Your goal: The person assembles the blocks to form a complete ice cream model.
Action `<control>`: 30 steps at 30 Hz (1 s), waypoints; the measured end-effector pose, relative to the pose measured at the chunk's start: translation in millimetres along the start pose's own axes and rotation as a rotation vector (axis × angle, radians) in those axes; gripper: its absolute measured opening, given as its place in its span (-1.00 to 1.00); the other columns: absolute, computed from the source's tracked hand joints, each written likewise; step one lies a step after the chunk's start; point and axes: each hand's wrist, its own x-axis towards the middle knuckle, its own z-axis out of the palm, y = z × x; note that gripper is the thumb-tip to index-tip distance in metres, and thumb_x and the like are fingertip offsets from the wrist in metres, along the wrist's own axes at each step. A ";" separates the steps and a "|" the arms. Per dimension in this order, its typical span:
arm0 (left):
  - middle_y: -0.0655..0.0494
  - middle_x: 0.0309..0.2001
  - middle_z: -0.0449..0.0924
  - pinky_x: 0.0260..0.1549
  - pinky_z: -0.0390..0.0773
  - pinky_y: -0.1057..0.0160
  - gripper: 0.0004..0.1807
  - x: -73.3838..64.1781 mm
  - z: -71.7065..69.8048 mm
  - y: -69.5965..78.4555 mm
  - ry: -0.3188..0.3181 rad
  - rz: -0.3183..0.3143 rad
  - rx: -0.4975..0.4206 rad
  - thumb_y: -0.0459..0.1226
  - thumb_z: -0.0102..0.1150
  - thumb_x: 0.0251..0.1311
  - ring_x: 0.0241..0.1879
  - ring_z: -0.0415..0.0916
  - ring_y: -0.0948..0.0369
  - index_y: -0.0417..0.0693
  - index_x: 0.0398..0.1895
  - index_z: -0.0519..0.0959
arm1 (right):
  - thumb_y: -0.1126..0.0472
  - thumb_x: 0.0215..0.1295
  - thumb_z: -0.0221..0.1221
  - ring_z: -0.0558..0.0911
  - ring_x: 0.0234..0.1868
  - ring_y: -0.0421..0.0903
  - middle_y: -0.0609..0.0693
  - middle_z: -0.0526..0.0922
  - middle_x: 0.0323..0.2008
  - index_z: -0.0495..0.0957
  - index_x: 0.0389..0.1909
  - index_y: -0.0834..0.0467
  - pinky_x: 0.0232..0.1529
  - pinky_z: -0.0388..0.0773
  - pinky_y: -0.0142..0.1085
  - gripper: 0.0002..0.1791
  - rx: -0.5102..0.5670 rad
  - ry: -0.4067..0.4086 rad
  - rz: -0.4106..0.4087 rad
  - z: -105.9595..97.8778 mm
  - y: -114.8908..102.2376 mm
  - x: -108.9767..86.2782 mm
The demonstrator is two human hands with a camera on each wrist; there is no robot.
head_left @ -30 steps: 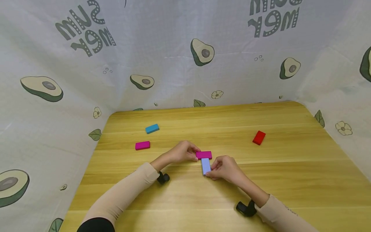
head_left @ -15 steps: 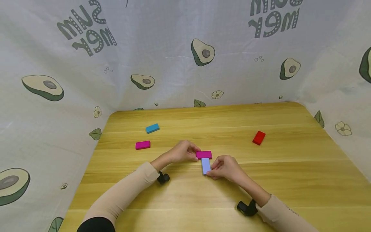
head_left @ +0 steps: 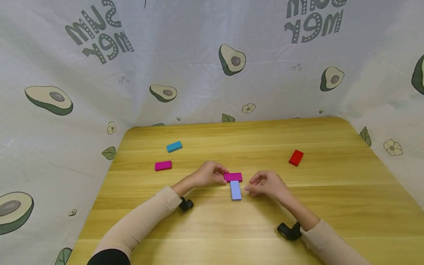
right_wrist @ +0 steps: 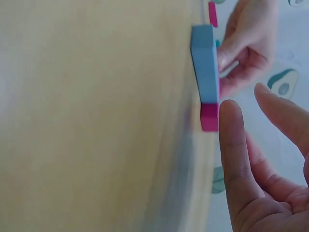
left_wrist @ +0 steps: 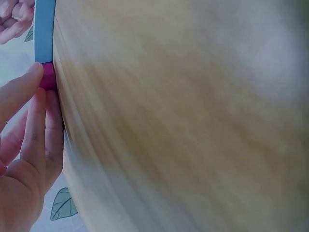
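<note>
- Head view: from afar, I see the left hand [head_left: 209,173] pinching a magenta block [head_left: 234,177] mid-frame, a lavender block [head_left: 236,190] touching it below; a tug could part them.
- Left wrist view: the grip holds the magenta block's end, upper left; I judge twisting might skew the pair.
- Right wrist view: the right hand [right_wrist: 263,205], lower right, holds nothing; a careless brush could knock the lavender block, upper right.
</note>
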 end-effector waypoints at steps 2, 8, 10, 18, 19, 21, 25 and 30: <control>-0.08 -0.12 0.70 -0.23 0.65 0.41 -0.67 -0.3 0.3 0.0 0.005 -0.002 -0.012 -0.42 0.43 0.12 -0.23 0.66 0.26 -0.34 -0.03 0.67 | 0.24 0.14 0.46 0.74 -0.37 0.08 0.13 0.65 -0.38 0.57 -0.20 0.43 -0.26 0.71 -0.21 -0.62 -0.004 0.013 0.005 -7.5 0.1 0.6; -0.08 -0.17 0.70 -0.24 0.66 0.39 -0.67 -2.3 1.2 -0.3 0.027 -0.015 -0.063 -0.44 0.44 0.10 -0.24 0.68 0.23 -0.37 -0.06 0.66 | 0.19 0.18 0.44 0.71 -0.36 -0.01 0.12 0.64 -0.32 0.59 -0.13 0.44 -0.28 0.68 -0.32 -0.58 -0.041 0.043 -0.028 -30.1 2.0 4.1; -0.07 -0.18 0.69 -0.24 0.66 0.39 -0.68 -2.8 1.5 -0.9 0.037 -0.021 -0.079 -0.44 0.45 0.10 -0.24 0.68 0.22 -0.37 -0.07 0.66 | 0.18 0.19 0.43 0.72 -0.35 -0.02 0.13 0.65 -0.30 0.59 -0.11 0.44 -0.26 0.67 -0.33 -0.57 -0.057 0.057 -0.046 -36.9 1.8 4.4; -0.05 -0.19 0.67 -0.23 0.67 0.37 -0.71 -3.2 1.9 -2.4 0.058 -0.049 -0.121 -0.43 0.44 0.11 -0.22 0.69 0.18 -0.36 -0.09 0.66 | 0.22 0.25 0.39 0.77 -0.25 -0.04 0.18 0.72 -0.28 0.51 0.02 0.54 -0.15 0.64 -0.42 -0.49 -0.014 0.098 -0.124 -66.3 2.3 5.7; -0.05 -0.20 0.67 -0.23 0.67 0.37 -0.71 -3.4 1.8 -2.1 0.058 -0.052 -0.124 -0.43 0.44 0.10 -0.22 0.69 0.18 -0.36 -0.10 0.66 | 0.24 0.27 0.37 0.77 -0.24 -0.01 0.19 0.72 -0.28 0.49 0.03 0.56 -0.14 0.64 -0.42 -0.49 0.002 0.098 -0.134 -70.1 3.0 6.2; -0.04 -0.20 0.67 -0.23 0.67 0.37 -0.71 -3.7 1.9 -1.4 0.059 -0.058 -0.130 -0.44 0.44 0.10 -0.23 0.69 0.19 -0.36 -0.10 0.66 | 0.25 0.29 0.35 0.76 -0.23 0.02 0.17 0.73 -0.28 0.47 0.05 0.58 -0.12 0.63 -0.43 -0.49 0.018 0.105 -0.145 -77.7 4.6 7.3; -0.04 -0.22 0.67 -0.24 0.67 0.37 -0.72 -3.9 2.0 -0.8 0.062 -0.072 -0.144 -0.46 0.44 0.09 -0.25 0.69 0.20 -0.37 -0.12 0.66 | 0.21 0.33 0.32 0.75 -0.18 0.00 0.03 0.76 -0.26 0.44 0.09 0.53 -0.08 0.60 -0.48 -0.48 0.016 0.112 -0.143 -93.7 8.4 9.4; -0.04 -0.22 0.67 -0.23 0.67 0.36 -0.72 -3.2 2.8 -1.7 0.066 -0.077 -0.161 -0.46 0.45 0.08 -0.24 0.69 0.20 -0.37 -0.13 0.66 | 0.22 0.34 0.31 0.74 -0.18 -0.13 -0.14 0.76 -0.25 0.56 0.04 0.29 -0.15 0.60 -0.46 -0.67 0.011 0.140 -0.150 -115.3 13.2 12.1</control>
